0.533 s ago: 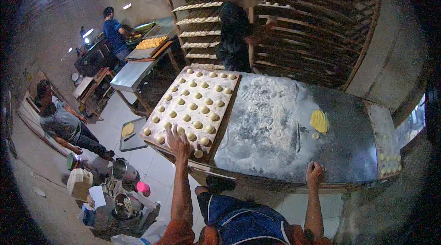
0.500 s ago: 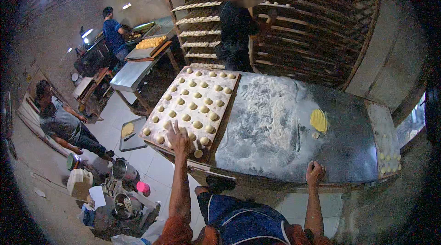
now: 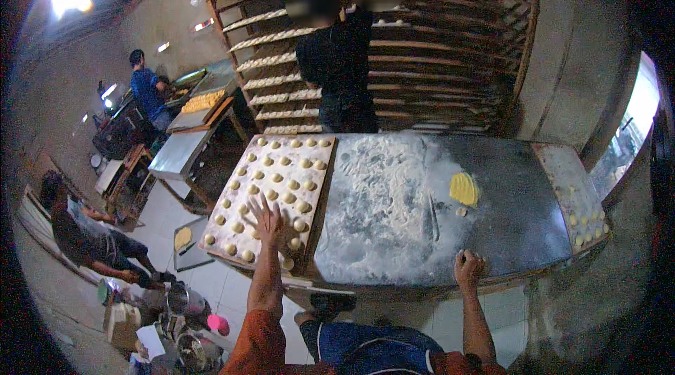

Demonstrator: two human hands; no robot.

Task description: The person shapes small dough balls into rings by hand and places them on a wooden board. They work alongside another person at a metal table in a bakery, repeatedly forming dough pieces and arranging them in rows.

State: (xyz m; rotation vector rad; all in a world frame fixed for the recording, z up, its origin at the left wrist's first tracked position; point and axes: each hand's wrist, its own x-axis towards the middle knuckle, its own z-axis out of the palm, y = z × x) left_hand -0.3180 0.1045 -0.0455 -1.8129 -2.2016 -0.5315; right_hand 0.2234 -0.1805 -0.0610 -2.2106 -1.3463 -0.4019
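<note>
My left hand (image 3: 267,224) is open, its fingers spread over the near part of a floured board (image 3: 320,185). Round pale dough balls (image 3: 278,177) sit in rows across that board, and the hand hides a few of them; I cannot tell whether it touches any. Curled into a fist, my right hand (image 3: 469,267) rests at the near edge of the dark worktable (image 3: 520,234). Whatever its fingers may hold is hidden. Beyond it lies a flat yellow mass (image 3: 463,189) with a small pale dough piece (image 3: 461,212) beside it.
Flour (image 3: 383,199) covers the table's middle. A second board (image 3: 569,178) with dough balls lies at the right end. A person in black (image 3: 344,72) stands at the tall rack (image 3: 436,58) behind the table. Two people are at left, near pots (image 3: 184,299) on the floor.
My view has shifted, with the table now lower and further left. My left hand's fingers have spread wider over the dough balls. The person in black now reaches up at the rack.
</note>
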